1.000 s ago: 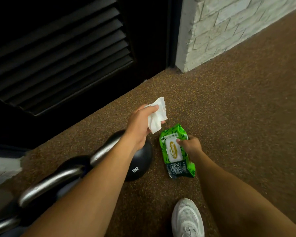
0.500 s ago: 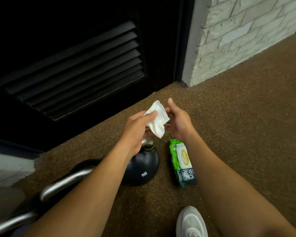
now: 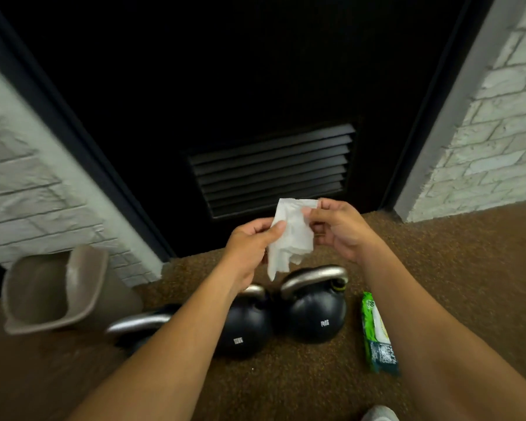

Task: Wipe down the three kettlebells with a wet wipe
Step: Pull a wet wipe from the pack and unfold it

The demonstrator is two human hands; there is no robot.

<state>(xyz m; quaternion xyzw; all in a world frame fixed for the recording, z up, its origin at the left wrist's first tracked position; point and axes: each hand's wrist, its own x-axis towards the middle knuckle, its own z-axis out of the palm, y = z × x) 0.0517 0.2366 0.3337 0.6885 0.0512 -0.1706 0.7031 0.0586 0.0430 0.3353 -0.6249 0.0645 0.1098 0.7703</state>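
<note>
A white wet wipe (image 3: 292, 235) hangs partly unfolded between both hands, above the kettlebells. My left hand (image 3: 251, 247) pinches its left edge and my right hand (image 3: 337, 229) pinches its top right corner. Three black kettlebells with steel handles stand in a row on the brown floor. The right one (image 3: 315, 311) is in full view, the middle one (image 3: 245, 332) is partly behind my left forearm, and the left one (image 3: 137, 326) shows mostly its handle. A green wipes packet (image 3: 377, 332) lies on the floor right of the kettlebells, beside my right forearm.
A grey plastic bin (image 3: 55, 290) tilts at the left by the white brick wall (image 3: 28, 189). A black louvred door (image 3: 271, 168) stands straight ahead, with more white brick (image 3: 492, 141) to the right. The toe of my white shoe (image 3: 378, 414) shows at the bottom edge.
My right hand left the wipes packet and came up to grip the wipe with the left hand. The wipe has been spread wider. The view has lifted, showing all the kettlebells and the bin.
</note>
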